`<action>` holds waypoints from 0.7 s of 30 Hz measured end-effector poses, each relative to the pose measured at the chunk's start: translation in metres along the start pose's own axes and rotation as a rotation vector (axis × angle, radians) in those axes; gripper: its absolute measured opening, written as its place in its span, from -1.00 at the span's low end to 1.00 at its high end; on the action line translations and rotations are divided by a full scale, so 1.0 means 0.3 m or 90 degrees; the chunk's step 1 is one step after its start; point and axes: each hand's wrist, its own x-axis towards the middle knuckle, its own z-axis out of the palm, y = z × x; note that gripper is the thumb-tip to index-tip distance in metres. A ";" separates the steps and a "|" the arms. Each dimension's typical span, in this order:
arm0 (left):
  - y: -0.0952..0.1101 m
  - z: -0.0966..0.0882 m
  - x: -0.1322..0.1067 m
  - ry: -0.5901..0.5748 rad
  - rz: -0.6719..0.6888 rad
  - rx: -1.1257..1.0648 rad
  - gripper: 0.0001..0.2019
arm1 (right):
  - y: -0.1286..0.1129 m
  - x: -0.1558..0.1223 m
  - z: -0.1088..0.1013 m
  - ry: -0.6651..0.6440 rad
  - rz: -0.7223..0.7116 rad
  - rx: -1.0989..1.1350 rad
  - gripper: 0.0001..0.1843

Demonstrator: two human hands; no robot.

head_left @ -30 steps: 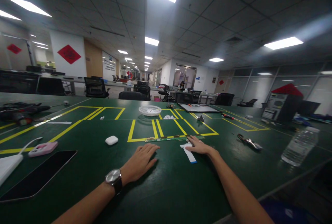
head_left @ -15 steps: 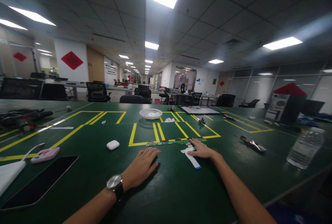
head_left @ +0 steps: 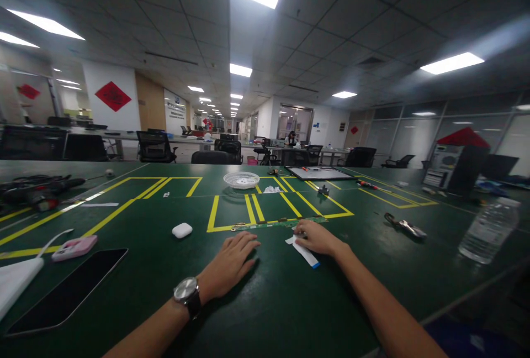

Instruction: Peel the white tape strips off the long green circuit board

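Observation:
My left hand (head_left: 229, 264), with a watch (head_left: 187, 293) on its wrist, lies palm down on the green table. Its fingers are stretched out and hold nothing. Just beyond its fingertips a long, narrow green circuit board (head_left: 265, 226) lies across the table. My right hand (head_left: 317, 238) is at the right part of this board, its thumb and fingers closed on a white flat ribbon cable (head_left: 305, 253) with a blue end. The cable slants toward me from under the fingers, which hide its upper part and some of the board.
A white basket (head_left: 241, 181) and crumpled white scraps (head_left: 272, 189) stand beyond the board. To the left are a white earbud case (head_left: 182, 230), a pink device (head_left: 74, 248) and a phone (head_left: 68, 291). Pliers (head_left: 404, 226) and a water bottle (head_left: 488, 231) are at right.
My right hand has shifted slightly left, its fingers drawing in from a spread pose to close over the ribbon cable. The cable has moved a little left. My left hand barely moved.

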 end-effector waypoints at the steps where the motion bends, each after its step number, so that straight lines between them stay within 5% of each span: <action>1: 0.000 0.000 0.000 0.000 0.001 0.001 -0.62 | -0.017 0.003 0.001 0.001 -0.029 0.023 -0.73; 8: 0.004 -0.009 0.001 0.007 -0.005 -0.012 -0.64 | -0.159 0.020 0.004 -0.047 -0.162 0.219 -0.82; 15: 0.010 -0.014 0.005 -0.005 -0.020 -0.020 -0.63 | -0.211 0.020 0.011 -0.095 -0.149 0.293 -0.83; 21: 0.006 -0.011 0.004 0.003 -0.013 -0.020 -0.64 | -0.179 0.048 0.021 0.119 -0.036 0.176 -0.69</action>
